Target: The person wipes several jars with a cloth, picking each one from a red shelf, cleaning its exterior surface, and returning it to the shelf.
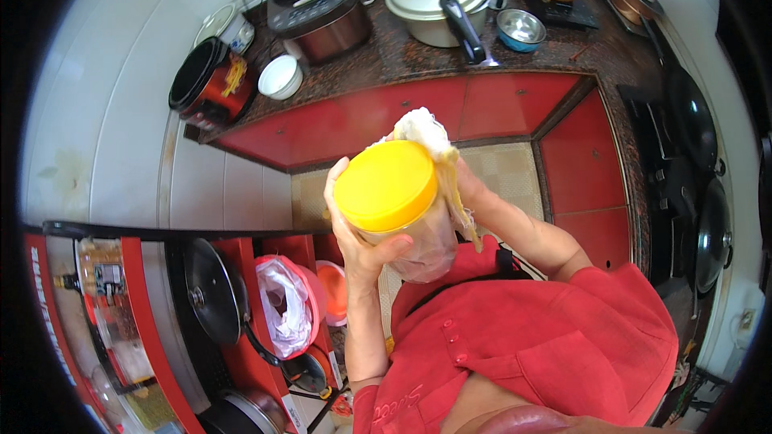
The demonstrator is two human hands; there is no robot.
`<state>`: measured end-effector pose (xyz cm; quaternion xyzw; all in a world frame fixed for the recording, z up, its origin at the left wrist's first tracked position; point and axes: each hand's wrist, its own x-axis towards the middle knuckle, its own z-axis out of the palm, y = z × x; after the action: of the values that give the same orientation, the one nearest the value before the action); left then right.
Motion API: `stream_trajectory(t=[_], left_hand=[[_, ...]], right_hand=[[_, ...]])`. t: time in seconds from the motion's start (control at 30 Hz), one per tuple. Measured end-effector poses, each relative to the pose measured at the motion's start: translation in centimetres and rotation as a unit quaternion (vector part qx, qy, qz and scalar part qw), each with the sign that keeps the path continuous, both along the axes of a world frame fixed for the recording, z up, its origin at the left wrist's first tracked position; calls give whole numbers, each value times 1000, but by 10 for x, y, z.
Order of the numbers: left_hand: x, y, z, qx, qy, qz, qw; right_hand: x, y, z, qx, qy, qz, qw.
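Observation:
A clear jar (422, 251) with a yellow lid (386, 184) is tilted in front of my chest. My left hand (362, 241) grips its near left side, the thumb across the clear wall just below the lid. On the far right side, a white and yellowish cloth (427, 129) lies against the lid and hangs down along the jar. My right hand (467, 184) is behind that cloth, pressing it to the jar; its fingers are mostly hidden. What the jar contains is hard to make out.
A granite counter (374, 66) carries a pressure cooker (437, 3), an electric cooker (319, 18), a white bowl (280, 77) and a metal bowl (521, 29). Black pans (690, 114) hang or stand at the right. A red rack (241, 253) at left holds lids, jars and a lined pink bin (310, 295).

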<state>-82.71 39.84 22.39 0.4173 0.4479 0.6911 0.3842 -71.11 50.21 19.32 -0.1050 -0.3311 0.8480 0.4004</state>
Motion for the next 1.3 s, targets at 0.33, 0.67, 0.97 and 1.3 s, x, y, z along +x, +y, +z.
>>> stream_trajectory(t=[0.33,0.67,0.97,1.3], left_hand=[[20,43,17,28,-102,121,987],[3,5,12,-6,-38,151,988],[-44,-83,43,48,-35,219,974],[-186,-225,189,198,246,478,820]], right_hand=[[41,-4,-5,470,-190,-163,846],[-12,-3,29,221,-18,29,975],[-102,-31,25,283,-67,84,953],[-173,-168,32,286,-40,365,885]])
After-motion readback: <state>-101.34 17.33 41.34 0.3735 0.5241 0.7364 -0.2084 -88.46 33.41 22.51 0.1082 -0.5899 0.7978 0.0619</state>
